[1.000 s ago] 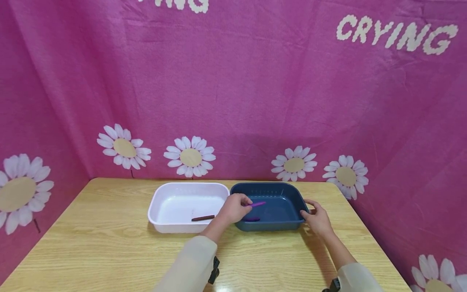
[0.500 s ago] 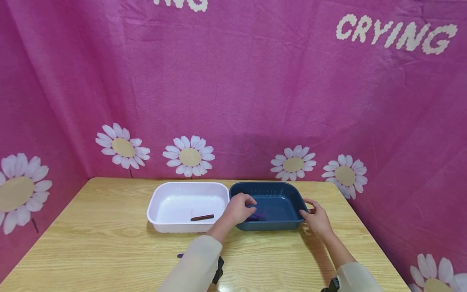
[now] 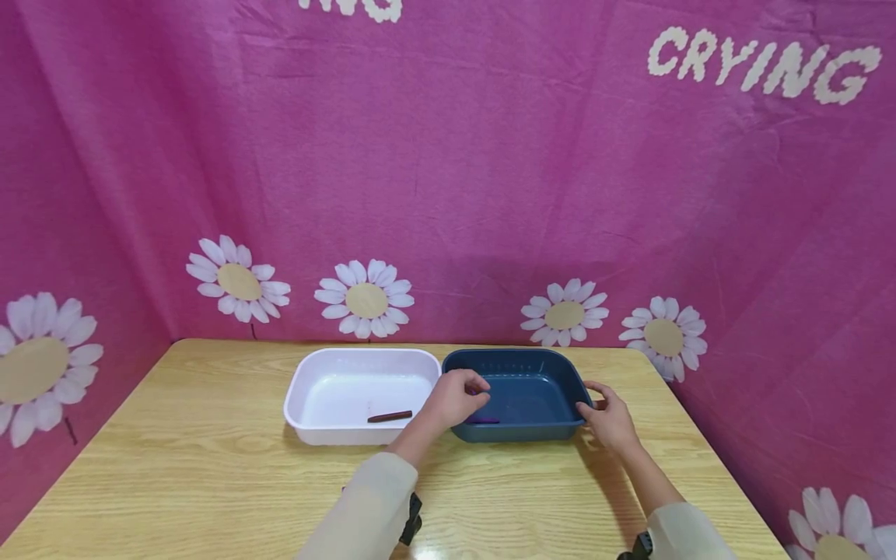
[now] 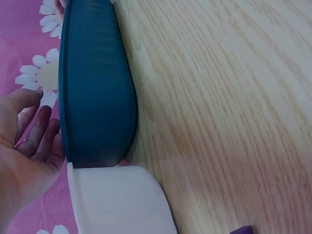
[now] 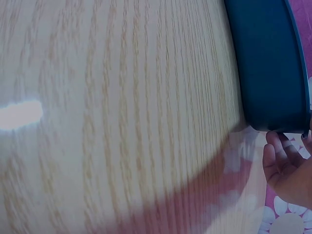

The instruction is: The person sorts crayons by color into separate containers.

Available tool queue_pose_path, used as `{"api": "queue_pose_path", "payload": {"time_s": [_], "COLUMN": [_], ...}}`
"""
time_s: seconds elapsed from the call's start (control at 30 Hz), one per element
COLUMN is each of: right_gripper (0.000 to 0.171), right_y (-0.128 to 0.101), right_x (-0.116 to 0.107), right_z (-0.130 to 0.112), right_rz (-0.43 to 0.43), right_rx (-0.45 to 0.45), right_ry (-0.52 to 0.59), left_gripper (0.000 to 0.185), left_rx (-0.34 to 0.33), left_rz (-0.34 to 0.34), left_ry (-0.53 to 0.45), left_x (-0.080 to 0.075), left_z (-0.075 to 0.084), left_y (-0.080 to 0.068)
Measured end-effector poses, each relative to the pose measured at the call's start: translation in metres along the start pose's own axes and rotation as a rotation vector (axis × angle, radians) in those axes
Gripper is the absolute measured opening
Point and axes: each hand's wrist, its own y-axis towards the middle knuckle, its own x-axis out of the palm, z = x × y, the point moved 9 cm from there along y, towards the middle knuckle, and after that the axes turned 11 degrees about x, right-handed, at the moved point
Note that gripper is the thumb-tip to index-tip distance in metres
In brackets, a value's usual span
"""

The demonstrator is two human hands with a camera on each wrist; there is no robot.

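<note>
Blue tub [image 3: 521, 393] sits centre-frame, its left edge touching the white tub [image 3: 350, 389], a purple crayon [image 3: 483, 421] lying inside. Left hand [image 3: 455, 397] hovers over its left rim, fingers relaxed, holding nothing; right hand [image 3: 609, 416] grips its right rim. Bare table [image 3: 210, 459] spreads lower left.

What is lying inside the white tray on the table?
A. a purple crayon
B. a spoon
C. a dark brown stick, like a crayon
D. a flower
C: in the head view a dark brown stick lies on the floor of the white tray, near its front right; the purple piece is in the blue tray beside it.
</note>
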Motion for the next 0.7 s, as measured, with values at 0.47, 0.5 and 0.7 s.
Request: {"api": "queue_pose_path", "payload": {"time_s": [0.47, 0.5, 0.7], "right_gripper": [0.048, 0.048, 0.049], "right_y": [-0.002, -0.002, -0.004], "right_x": [-0.001, -0.001, 0.001], "right_z": [-0.003, -0.003, -0.003], "right_rz": [0.001, -0.003, -0.022], "right_rx": [-0.010, -0.009, 0.001], "right_ry": [-0.009, -0.008, -0.007], "left_gripper": [0.014, 0.014, 0.013], "left_rx": [0.025, 0.025, -0.006], "left_rz": [-0.004, -0.003, -0.019], "left_ry": [-0.021, -0.022, -0.033], "left_x": [-0.029, -0.030, -0.036], "left_z": [0.012, 0.012, 0.010], "left_y": [-0.014, -0.015, -0.024]}}
